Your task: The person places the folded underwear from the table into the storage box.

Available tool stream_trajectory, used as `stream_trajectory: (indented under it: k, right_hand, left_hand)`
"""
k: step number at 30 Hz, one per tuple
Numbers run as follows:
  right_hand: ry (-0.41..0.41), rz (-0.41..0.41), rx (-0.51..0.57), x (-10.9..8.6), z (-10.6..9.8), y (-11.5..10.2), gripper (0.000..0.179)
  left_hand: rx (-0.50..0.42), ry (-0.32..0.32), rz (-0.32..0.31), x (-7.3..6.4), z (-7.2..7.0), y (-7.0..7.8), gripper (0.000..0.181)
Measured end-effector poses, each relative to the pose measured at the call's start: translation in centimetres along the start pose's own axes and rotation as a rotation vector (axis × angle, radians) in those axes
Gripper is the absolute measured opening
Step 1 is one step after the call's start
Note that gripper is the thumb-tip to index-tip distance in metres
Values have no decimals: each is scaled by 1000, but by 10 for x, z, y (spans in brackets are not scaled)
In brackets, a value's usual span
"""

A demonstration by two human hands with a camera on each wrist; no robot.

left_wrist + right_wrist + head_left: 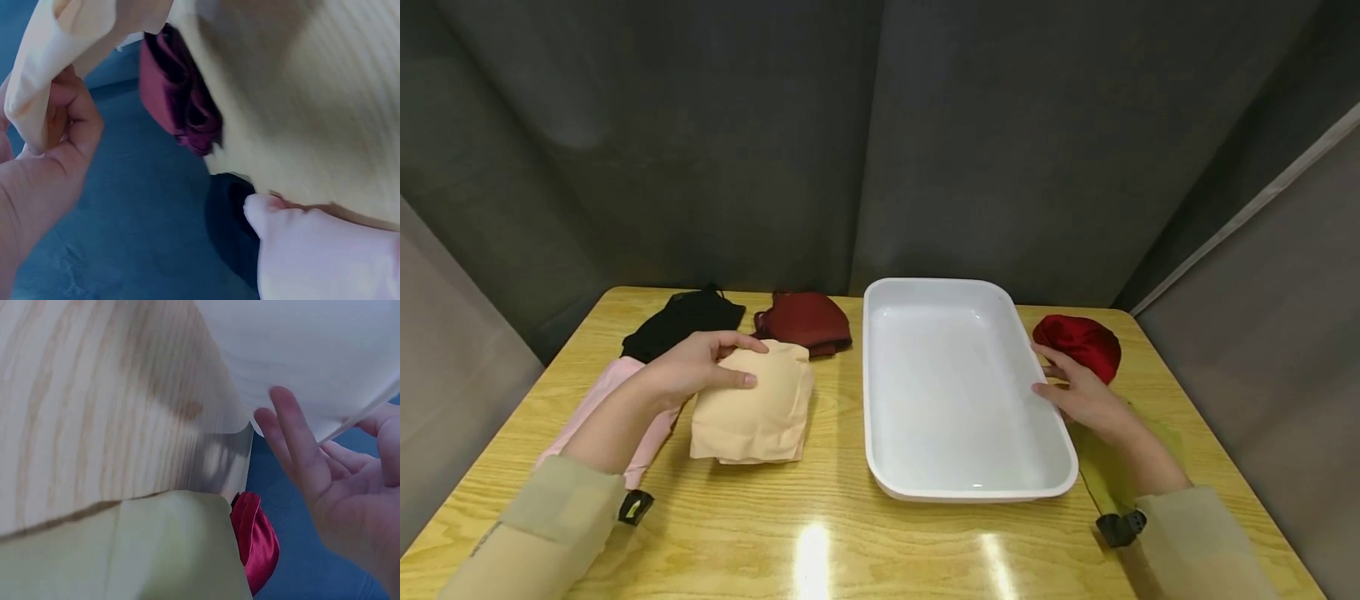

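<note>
Some fingers hide where the left hand (696, 367) pinches beige cloth (758, 421); the right hand (1081, 397) touches a tray (955, 400), grip unclear.

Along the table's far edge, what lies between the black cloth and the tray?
The maroon cloth lies between the black cloth and the tray; the head view shows it.

Nothing legible from where I stand: no word, brand, number or sign that can be read. Small dark marking (485, 539) on the outer side of the left sleeve (544, 532), just past the turned-back cuff; too tiny to tell whether it is lettering. Yellowish-green patch on the small black device (636, 507) beside that same cuff, likewise too small to make out any characters.
</note>
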State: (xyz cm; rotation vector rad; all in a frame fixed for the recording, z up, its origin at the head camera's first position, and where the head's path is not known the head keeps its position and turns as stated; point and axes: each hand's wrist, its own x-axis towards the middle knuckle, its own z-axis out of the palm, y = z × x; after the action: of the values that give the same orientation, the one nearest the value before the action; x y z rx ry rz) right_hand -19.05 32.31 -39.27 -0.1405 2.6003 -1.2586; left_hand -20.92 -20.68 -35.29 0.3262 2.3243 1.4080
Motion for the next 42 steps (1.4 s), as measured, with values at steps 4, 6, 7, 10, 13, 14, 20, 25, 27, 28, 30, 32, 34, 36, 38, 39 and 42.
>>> stream_trajectory:
  k: [4, 6, 7, 10, 13, 14, 20, 25, 27, 28, 30, 32, 34, 36, 38, 39, 42]
  right_hand:
    - [68, -15, -127, 2, 3, -3, 66]
    - [79, -23, -144, 3, 4, -4, 65]
    - [83, -30, -154, 3, 4, -4, 64]
    - [92, -39, -163, 4, 5, -4, 64]
    - [95, -45, -174, 5, 5, -2, 64]
    - [97, -47, -176, 5, 5, -2, 63]
    - [103, -56, -186, 6, 4, 0, 63]
    - [103, -52, -177, 7, 3, 1, 63]
    - [103, -51, -178, 7, 3, 2, 63]
    - [102, -50, -179, 7, 3, 2, 64]
    - [100, -49, -181, 7, 3, 2, 64]
    - [97, -46, -178, 7, 2, 3, 64]
    - [94, -43, -175, 7, 2, 3, 64]
    - [90, -43, -170, 7, 2, 2, 64]
    - [88, -44, -168, 7, 2, 2, 64]
    - [89, -44, -168, 7, 2, 1, 64]
    - [89, -48, -167, 7, 2, 0, 64]
  left_hand:
    - [-53, 7, 22, -3, 0, 11, 54]
    - [-82, 14, 23, -5, 0, 18, 54]
    - [-96, 18, 22, -5, 0, 21, 54]
    - [-134, 33, 24, -7, 2, 30, 54]
    - [-133, 56, 31, -8, 3, 39, 54]
    - [-125, 65, 35, -7, 4, 42, 54]
    - [-126, 84, 52, -7, 8, 59, 54]
    - [-202, 84, 93, -3, 15, 75, 51]
    - [-216, 91, 112, -2, 17, 81, 51]
    - [-226, 94, 120, -1, 19, 83, 50]
    - [-244, 99, 132, 0, 22, 89, 49]
    - [-271, 97, 137, 2, 25, 94, 49]
    - [-297, 90, 145, 4, 29, 99, 49]
    - [-328, 73, 150, 5, 33, 103, 50]
    - [-358, 53, 161, 6, 38, 108, 50]
    - [-371, 41, 164, 7, 40, 110, 50]
    - [-393, 18, 170, 9, 49, 117, 49]
